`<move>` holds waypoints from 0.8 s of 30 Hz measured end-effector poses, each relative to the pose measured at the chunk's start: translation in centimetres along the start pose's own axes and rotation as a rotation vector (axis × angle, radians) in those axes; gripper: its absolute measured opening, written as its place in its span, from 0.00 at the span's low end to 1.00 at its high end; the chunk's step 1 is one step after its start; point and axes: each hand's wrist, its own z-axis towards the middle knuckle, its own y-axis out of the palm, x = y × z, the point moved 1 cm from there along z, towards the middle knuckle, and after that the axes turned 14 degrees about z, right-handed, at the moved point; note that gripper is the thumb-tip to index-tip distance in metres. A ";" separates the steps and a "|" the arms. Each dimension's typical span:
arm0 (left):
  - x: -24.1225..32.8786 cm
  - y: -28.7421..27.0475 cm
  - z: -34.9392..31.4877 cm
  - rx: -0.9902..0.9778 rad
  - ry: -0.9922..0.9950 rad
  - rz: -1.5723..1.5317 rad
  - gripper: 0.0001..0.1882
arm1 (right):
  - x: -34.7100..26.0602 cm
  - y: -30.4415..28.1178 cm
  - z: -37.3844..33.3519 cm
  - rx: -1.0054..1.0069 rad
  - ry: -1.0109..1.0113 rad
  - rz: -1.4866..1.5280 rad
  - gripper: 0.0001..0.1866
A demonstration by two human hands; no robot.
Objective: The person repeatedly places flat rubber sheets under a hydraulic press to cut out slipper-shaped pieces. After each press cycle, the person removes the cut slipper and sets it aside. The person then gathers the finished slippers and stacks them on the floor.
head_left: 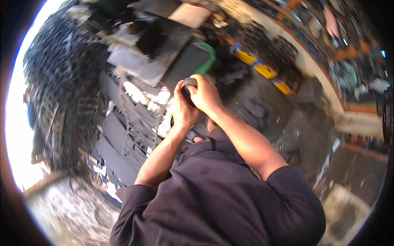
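In front of my body, both hands are together around a dark grey curved band (189, 82) with a rounded, loop-like top. My left hand (183, 111) grips its left and lower side, fingers wrapped. My right hand (206, 95) closes on its right side, with the thumb and fingers near the top edge. Much of the band is hidden by my hands, so its exact kind cannot be made out. Just beyond them stands a low surface with a dark flat board (182, 61) on it.
A large heap of dark strips (61, 69) rises at the left. Flat dark sheets (117, 141) lie on the floor near it. Ahead right is a yellow-sided crate (264, 69) of dark pieces. Cluttered shelves (349, 53) line the right. Dark sole-shaped pieces (255, 109) lie on the floor.
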 end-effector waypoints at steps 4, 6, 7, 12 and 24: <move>0.9 4.6 -1.8 -0.083 0.195 0.068 0.51 | 4.0 -3.3 -2.2 0.135 0.292 0.009 0.25; 2.1 3.1 -2.1 -0.296 0.180 -0.031 0.52 | 5.5 -5.6 -4.5 -0.019 0.343 0.704 0.31; 1.9 2.7 -2.1 -0.279 0.299 -0.088 0.52 | 4.7 -7.2 -5.3 -0.088 0.459 0.894 0.29; 2.1 -1.1 -3.7 -0.372 0.701 -0.052 0.51 | 13.1 -11.5 -11.7 0.073 0.858 1.036 0.21; -3.6 -3.4 -3.1 -0.154 0.053 0.042 0.53 | 27.7 -13.4 -24.6 0.751 1.080 0.873 0.13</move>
